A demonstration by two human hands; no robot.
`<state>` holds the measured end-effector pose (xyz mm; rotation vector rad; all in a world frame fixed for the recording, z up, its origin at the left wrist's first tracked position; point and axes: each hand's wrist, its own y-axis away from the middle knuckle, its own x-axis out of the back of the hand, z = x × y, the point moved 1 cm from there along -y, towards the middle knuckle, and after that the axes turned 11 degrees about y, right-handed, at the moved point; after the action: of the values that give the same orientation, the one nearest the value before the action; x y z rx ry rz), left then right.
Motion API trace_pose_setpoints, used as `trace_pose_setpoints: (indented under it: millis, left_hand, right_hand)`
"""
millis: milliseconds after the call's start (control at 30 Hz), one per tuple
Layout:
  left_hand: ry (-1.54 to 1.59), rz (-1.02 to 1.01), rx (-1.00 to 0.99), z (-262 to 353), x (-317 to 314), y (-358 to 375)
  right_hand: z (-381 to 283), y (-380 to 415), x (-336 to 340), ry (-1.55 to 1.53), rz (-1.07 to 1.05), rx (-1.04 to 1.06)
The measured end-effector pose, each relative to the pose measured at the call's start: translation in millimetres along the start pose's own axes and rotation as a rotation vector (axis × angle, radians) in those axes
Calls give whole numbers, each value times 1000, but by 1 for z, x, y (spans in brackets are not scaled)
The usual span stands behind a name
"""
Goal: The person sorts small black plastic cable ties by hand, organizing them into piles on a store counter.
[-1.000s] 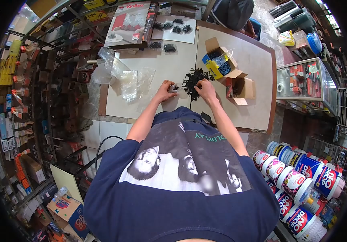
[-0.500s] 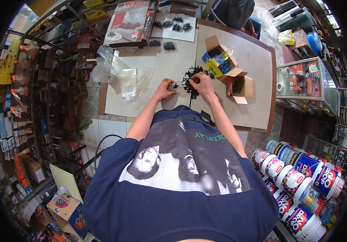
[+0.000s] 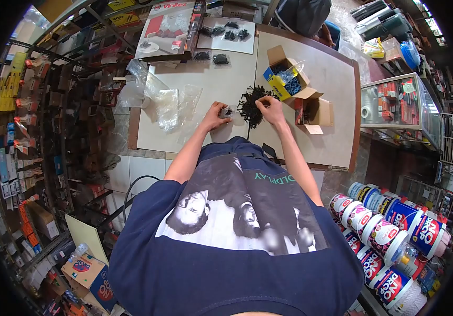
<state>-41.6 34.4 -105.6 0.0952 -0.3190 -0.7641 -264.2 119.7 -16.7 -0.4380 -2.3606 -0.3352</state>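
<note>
"Vinlex" on red box (image 3: 167, 29); left hand (image 3: 215, 117) pinching small bag (image 3: 228, 112); right hand (image 3: 269, 109) gripping black screws (image 3: 251, 104) beside open cartons (image 3: 289, 81).

Worktop (image 3: 226, 79): pale cream surface, brown edge band. Screw pile (image 3: 251, 105): black. Small bag (image 3: 228, 111) in left hand (image 3: 215, 117): clear, dark contents. Loose bags (image 3: 168, 102): transparent. Open box (image 3: 287, 79): tan cardboard, yellow and blue print. Shirt (image 3: 237, 242): navy, monochrome portrait print, green lettering. Tubs (image 3: 395, 237): white, red-blue labels.

Two open cardboard boxes (image 3: 301, 89) — one pile of black screws (image 3: 251, 101) — two hands.
</note>
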Motion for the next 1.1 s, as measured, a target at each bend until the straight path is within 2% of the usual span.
trace_pose_setpoints:
  millis: [333, 533, 633, 700, 733, 767, 867, 933, 1000, 1100]
  left_hand:
    - [-44, -6, -23, 3, 1, -1]
    - [120, 3, 80, 20, 4, 0]
    - [100, 77, 132, 30, 9, 3]
    - [77, 219, 149, 39, 15, 4]
    - [73, 229, 53, 46, 18, 5]
    - [72, 233, 55, 53, 21, 4]
    - [29, 99, -92, 93, 24, 4]
    - [14, 25, -102, 117, 21, 5]
    - [-23, -86, -150, 124, 16, 4]
    - [-108, -143, -205, 126, 10, 6]
  right_hand:
    - [28, 17, -3, 70, -76, -132]
    - [30, 22, -11, 44, -107, -145]
    - [26, 21, -14, -3, -90, -139]
    - [25, 21, -14, -15, -91, -141]
    - [24, 21, -15, -24, -94, -143]
    - [24, 20, -15, -26, -98, -141]
    - [27, 18, -13, -16, -96, -95]
    - [27, 18, -12, -42, -105, -142]
    - [27, 19, -11, -45, -103, -149]
    - [26, 21, -8, -47, -89, -158]
